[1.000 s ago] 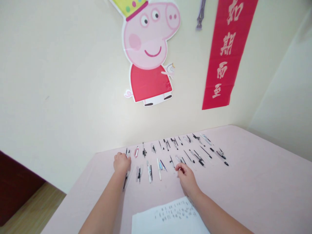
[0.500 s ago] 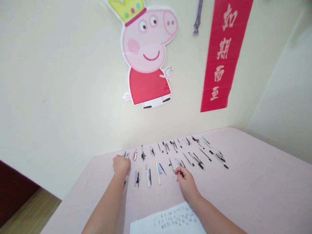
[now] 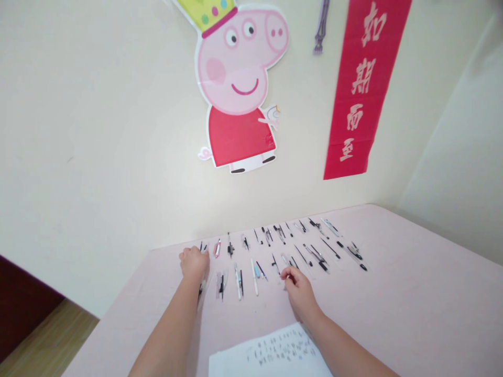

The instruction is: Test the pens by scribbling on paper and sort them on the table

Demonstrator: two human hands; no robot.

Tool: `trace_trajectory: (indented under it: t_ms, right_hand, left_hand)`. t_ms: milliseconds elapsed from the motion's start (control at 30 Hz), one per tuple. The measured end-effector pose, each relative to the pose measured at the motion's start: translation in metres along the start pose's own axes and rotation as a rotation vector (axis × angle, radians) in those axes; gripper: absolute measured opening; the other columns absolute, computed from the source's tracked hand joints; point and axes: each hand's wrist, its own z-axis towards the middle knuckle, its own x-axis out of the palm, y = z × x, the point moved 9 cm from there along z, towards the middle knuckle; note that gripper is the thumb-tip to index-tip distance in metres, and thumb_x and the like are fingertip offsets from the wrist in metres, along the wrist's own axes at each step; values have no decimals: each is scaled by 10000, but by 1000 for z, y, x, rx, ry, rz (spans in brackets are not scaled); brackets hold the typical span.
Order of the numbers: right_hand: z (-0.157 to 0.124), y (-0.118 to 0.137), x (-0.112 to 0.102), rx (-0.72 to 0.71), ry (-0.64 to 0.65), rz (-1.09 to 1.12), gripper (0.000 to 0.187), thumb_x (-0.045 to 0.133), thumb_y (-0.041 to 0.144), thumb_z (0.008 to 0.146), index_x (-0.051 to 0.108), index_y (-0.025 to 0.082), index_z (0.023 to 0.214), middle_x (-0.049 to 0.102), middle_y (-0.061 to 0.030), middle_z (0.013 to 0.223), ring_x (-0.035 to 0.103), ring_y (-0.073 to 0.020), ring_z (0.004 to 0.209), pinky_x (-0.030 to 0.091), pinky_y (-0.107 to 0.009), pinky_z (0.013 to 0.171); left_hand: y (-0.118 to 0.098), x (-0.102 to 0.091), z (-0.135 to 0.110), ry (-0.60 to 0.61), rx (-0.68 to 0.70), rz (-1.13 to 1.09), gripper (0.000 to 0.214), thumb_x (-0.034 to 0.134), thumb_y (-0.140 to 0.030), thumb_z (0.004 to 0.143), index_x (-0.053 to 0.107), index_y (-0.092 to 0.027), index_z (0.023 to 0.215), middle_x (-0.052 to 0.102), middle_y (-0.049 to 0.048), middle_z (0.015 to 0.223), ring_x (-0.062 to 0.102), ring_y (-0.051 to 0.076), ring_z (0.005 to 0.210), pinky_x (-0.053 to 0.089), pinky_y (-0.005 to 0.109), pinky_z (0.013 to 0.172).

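Observation:
Several pens and small black tools in clear sleeves point(image 3: 275, 251) lie in two rows across the far side of a pink table point(image 3: 412, 314). My left hand point(image 3: 194, 263) rests curled on the left end of the rows, over a clear sleeve with a black pen point(image 3: 201, 288). My right hand point(image 3: 299, 289) is near the middle of the front row, its fingertips pinched together at a small sleeve point(image 3: 286, 260). What the fingers of either hand grip is hidden.
A white sheet with handwritten lines point(image 3: 271, 356) lies at the near table edge between my arms. The table stands against a cream wall with a cartoon pig cut-out point(image 3: 239, 89) and a red banner point(image 3: 363, 89). Wooden floor point(image 3: 47, 345) shows at the left.
Both hands stay at the same spots on the rows. The view has shifted slightly; my left hand has edged a little toward the back row.

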Motion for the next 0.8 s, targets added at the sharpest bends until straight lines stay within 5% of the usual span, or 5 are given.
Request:
trace_trajectory:
  t_ms: [200, 367, 467, 567, 800]
  right_hand:
    - [1, -2, 1, -22, 6, -9, 166, 413, 145, 640, 563, 202, 685, 592, -30, 725, 526, -197, 706, 384, -282, 645]
    - [0, -3, 0, -19, -9, 9, 172, 417, 147, 632, 570, 196, 693, 580, -24, 706, 523, -190, 685, 391, -276, 625]
    - [0, -1, 0, -28, 2, 19, 162, 413, 152, 628, 559, 196, 684, 579, -25, 712, 525, -189, 688, 398, -274, 619]
    - [-1, -1, 1, -18, 20, 14, 152, 413, 154, 632, 552, 193, 679, 581, -33, 724, 532, -187, 679, 403, -278, 614]
    - [-2, -1, 0, -17, 26, 12, 151, 410, 150, 631, 551, 192, 664, 585, -34, 708, 530, -186, 653, 397, -280, 595]
  left_hand:
    - [-52, -41, -36, -59, 202, -145, 249, 444, -343, 814, 544, -150, 936, 569, 116, 1009, 495, 255, 1032, 365, 364, 901]
    - [-120, -68, -153, 184, 578, -612, 128, 460, -324, 819, 500, -204, 845, 556, 66, 922, 524, 223, 901, 422, 340, 776]
    - [-143, -57, -223, 476, 569, -738, 85, 499, -292, 791, 506, -207, 794, 556, 44, 849, 522, 192, 808, 410, 298, 700]
    - [-154, -30, -264, 737, 394, -835, 89, 510, -263, 764, 489, -196, 708, 538, 11, 733, 499, 151, 680, 384, 264, 615]
    - [-155, -12, -269, 588, 310, -781, 65, 446, -161, 748, 462, -198, 697, 497, -4, 695, 462, 147, 642, 345, 271, 609]
